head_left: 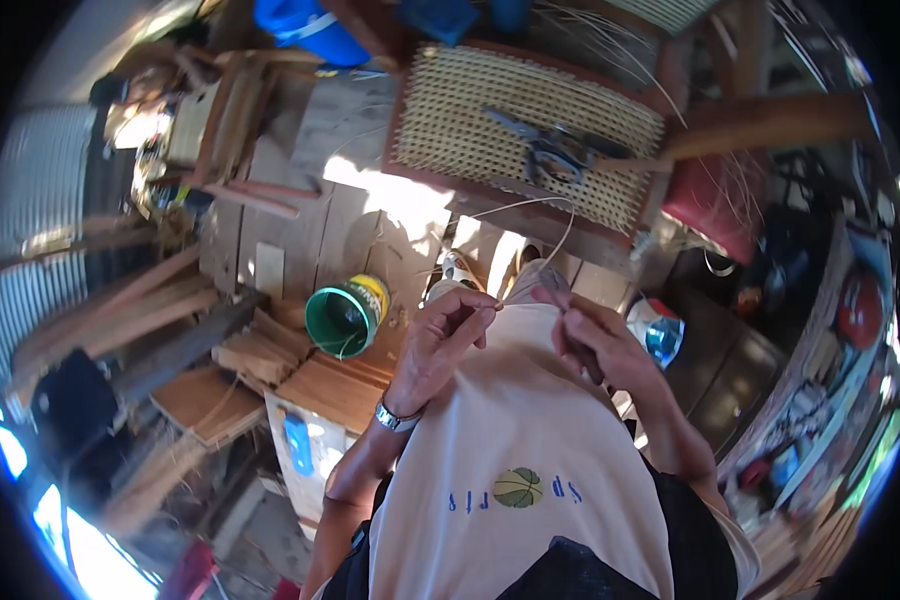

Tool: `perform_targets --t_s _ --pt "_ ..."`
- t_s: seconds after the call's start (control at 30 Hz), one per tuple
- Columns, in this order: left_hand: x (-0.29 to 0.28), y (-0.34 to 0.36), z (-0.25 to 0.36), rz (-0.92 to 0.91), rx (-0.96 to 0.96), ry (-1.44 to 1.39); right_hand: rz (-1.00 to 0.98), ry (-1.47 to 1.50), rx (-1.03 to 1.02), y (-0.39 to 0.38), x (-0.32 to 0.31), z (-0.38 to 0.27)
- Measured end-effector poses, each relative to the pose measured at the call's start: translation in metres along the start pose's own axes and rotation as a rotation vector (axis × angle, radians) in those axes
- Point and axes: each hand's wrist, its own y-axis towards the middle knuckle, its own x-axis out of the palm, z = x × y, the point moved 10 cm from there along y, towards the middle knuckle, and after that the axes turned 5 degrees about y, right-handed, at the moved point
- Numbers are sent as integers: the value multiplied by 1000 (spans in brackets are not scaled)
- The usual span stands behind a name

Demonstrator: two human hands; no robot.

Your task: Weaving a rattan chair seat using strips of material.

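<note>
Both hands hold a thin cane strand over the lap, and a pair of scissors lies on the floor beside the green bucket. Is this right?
Not quite. In the head view the scissors lie on the woven cane panel, not on the floor by the green bucket. The left hand and right hand do hold the thin cane strand.

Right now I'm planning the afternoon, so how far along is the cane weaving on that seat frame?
The woven panel already looks filled edge to edge inside its wooden frame, with scissors lying on it. In hand: the left hand and right hand pinch one thin cane strand. What remains unwoven cannot be told.
</note>
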Motion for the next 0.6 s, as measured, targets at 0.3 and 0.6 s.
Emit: perform_targets --t_s 0.3,0.6 --pt "109 29 34 -473 120 488 169 655 -378 -62 2 29" --pt "203 20 42 -742 280 884 658 1025 -757 -144 -61 107"
